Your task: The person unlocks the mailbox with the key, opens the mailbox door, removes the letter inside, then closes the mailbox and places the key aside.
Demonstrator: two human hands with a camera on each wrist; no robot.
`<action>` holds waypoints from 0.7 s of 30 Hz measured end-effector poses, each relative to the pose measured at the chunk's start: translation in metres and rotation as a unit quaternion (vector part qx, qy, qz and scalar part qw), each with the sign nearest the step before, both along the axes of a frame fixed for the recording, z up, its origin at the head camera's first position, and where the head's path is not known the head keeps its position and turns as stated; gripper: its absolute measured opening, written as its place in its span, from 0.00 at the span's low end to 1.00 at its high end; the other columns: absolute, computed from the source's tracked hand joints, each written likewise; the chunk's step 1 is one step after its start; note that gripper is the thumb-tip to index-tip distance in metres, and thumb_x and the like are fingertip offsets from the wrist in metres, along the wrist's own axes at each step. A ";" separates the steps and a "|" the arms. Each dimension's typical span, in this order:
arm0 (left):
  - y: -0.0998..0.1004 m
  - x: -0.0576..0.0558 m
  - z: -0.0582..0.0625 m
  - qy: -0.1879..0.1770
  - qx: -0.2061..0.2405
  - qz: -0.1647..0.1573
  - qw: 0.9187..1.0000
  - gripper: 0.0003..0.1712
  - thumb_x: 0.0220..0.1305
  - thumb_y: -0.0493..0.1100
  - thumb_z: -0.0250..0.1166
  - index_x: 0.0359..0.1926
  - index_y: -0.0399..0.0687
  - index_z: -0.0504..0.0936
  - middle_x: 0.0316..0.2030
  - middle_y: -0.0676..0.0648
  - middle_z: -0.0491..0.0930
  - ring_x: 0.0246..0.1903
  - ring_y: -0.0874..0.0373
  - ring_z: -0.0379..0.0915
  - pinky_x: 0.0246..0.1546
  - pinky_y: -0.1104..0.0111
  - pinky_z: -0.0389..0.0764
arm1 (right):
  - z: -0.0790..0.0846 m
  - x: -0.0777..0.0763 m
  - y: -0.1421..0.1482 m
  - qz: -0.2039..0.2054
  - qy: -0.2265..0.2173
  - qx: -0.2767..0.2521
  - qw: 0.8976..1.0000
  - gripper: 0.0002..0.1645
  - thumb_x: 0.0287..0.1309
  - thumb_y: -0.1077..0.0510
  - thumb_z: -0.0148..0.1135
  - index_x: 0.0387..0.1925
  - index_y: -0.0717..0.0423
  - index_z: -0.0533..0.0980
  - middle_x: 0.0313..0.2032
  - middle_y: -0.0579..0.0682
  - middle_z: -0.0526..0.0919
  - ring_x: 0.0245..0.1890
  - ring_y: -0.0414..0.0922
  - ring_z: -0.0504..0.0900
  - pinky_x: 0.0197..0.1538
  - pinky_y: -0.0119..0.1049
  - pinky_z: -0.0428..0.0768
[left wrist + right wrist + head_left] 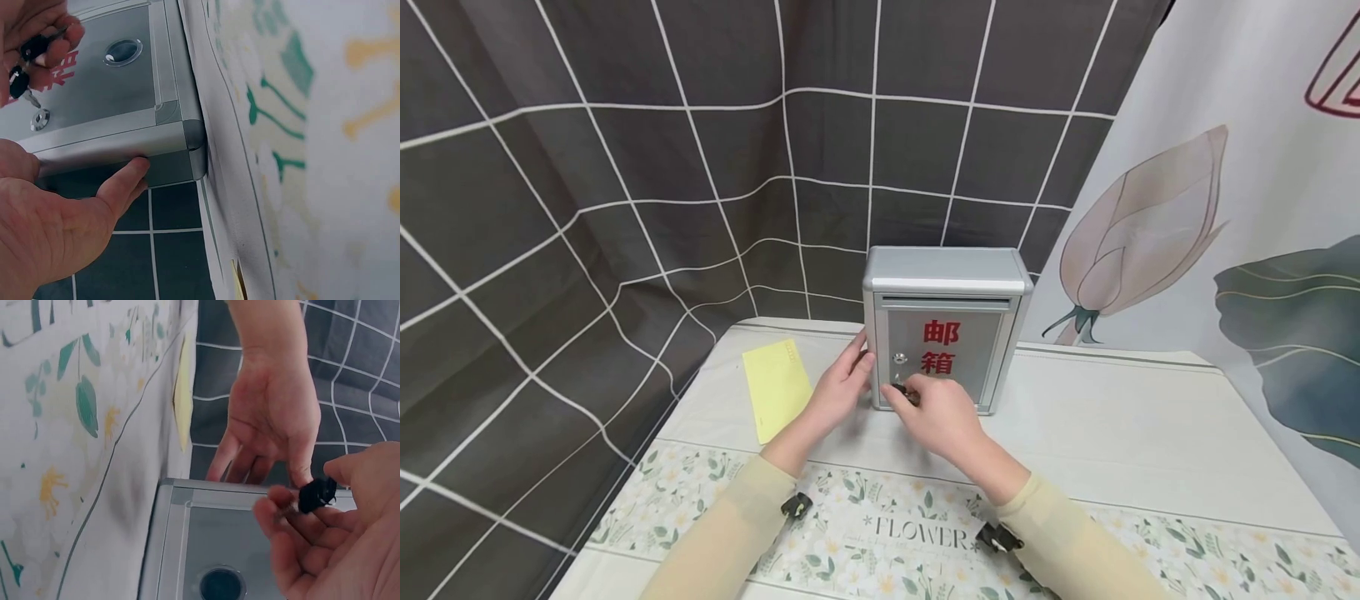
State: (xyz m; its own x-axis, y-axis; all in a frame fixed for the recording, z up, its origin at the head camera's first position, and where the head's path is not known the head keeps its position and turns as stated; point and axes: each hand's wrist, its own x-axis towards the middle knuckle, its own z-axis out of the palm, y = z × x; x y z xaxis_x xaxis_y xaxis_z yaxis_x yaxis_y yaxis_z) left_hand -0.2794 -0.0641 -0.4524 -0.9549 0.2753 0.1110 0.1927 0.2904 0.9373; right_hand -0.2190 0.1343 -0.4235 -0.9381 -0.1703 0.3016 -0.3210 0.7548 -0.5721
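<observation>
A silver metal mailbox [981,342] with red characters stands upright on the table. My left hand [838,387] rests on its left side; in the left wrist view that hand [59,225] lies along the side, fingers extended against the metal. Before the front panel, my right hand [943,417] pinches a key [36,47] with a black head between thumb and fingers. A second black-headed key [19,82] hangs below it. The key in the fingers is apart from the round lock [40,119] on the panel. In the right wrist view, my right hand [337,544] partly covers the panel.
A yellow envelope [777,387] lies flat on the table left of the mailbox. A pale cloth [1135,417] with a floral band covers the table. Behind hangs a dark gridded curtain [827,150], with a white flower-printed curtain [1210,308] at the right.
</observation>
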 end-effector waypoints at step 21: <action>0.000 -0.002 -0.002 0.008 0.007 -0.004 1.000 0.38 0.91 0.61 0.49 0.92 0.61 0.52 0.85 0.40 0.63 0.75 0.40 0.74 0.67 0.49 0.85 | -0.037 0.024 0.034 0.111 -0.372 -0.239 0.890 0.31 0.82 0.42 0.61 0.36 0.65 0.88 0.30 0.56 0.92 0.28 0.47 0.92 0.35 0.39 0.93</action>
